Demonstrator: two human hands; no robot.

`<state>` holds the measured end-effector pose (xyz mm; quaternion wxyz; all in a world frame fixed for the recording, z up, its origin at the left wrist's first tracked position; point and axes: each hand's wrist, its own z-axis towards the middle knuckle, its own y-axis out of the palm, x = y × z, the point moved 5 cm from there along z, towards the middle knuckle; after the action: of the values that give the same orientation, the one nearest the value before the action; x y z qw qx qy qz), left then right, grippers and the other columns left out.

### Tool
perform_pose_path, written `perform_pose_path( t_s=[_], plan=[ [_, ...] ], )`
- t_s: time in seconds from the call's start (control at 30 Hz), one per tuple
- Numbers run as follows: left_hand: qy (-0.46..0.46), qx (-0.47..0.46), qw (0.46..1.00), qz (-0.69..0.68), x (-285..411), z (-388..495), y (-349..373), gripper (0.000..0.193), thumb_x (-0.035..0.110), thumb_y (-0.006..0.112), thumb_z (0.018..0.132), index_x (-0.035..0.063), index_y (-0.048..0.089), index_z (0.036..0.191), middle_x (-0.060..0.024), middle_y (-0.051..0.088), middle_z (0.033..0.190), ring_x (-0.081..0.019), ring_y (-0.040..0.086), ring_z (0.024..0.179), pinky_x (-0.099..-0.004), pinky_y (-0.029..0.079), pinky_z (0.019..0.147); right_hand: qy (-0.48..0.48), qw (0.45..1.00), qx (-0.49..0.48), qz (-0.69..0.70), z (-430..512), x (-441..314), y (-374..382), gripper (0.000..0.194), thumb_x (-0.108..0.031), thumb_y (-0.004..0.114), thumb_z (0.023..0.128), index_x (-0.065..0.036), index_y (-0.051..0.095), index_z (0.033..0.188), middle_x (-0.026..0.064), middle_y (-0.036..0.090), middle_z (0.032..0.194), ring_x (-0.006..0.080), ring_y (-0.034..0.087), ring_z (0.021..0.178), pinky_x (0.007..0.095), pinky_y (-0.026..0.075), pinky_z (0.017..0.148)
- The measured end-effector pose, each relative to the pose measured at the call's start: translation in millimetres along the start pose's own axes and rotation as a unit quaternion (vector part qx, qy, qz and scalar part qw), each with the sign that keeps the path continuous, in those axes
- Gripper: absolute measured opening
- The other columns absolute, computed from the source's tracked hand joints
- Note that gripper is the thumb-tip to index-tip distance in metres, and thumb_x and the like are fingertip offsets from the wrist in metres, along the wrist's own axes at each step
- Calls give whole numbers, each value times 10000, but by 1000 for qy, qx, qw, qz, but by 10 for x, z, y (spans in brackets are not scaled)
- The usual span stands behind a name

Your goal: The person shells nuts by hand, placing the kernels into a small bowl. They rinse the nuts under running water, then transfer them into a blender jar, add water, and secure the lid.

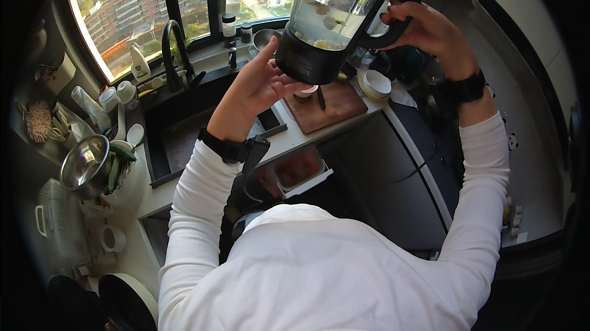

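A clear blender jug (327,17) with a black base is raised in front of me, tilted. Cloudy liquid and several pale and brownish pieces are inside it. My right hand (421,26) grips its black handle (398,31). Cupped below the base is my left hand (258,77), its thumb along the side and its fingers spread underneath. Beneath the jug lies a wooden cutting board (334,116) on the counter. A black-handled tool (321,98), perhaps a knife, and a small white bowl (305,93), partly hidden, rest on it.
Left of the board is a black sink (184,142) with a black faucet (173,31). White bowls (377,83) are stacked to the right. An open drawer (306,181) with a metal container juts out below. At left stand a steel bowl (85,165) and cucumbers (117,165).
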<state>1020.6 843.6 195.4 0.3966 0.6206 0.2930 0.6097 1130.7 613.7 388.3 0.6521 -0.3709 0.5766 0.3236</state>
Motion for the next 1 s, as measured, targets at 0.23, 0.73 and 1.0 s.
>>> perform_pose_path(
  t_s=[0.23, 0.73, 1.0],
  plan=[
    [-15, 32, 999, -5, -341, 1, -164, 628, 474, 500, 1026, -73, 465, 1333, -241, 589, 1258, -407, 607, 1189, -589, 496, 1029, -23, 998, 55, 20, 25, 224, 24, 214, -228, 736, 915, -91, 596, 829, -11, 545, 756, 146, 595, 798, 331, 521, 815],
    [89, 202, 812, 540, -145, -116, -1764, 899, 114, 681, 909, 231, 131, 1611, -181, 384, 1512, -306, 476, 1344, -345, 500, 927, 24, 975, 221, 16, 551, 2017, 582, 200, -185, 747, 916, -58, 648, 797, -34, 561, 641, 44, 456, 544, 225, 356, 535],
    [160, 194, 619, 744, 159, -42, -1833, 877, 20, 657, 842, 344, 274, 1561, -181, 420, 1378, -374, 535, 1197, -465, 479, 991, 148, 964, 175, -134, 903, 2337, 819, 261, -221, 817, 848, -11, 717, 966, -14, 669, 769, 36, 557, 676, 211, 441, 611]
  ],
)
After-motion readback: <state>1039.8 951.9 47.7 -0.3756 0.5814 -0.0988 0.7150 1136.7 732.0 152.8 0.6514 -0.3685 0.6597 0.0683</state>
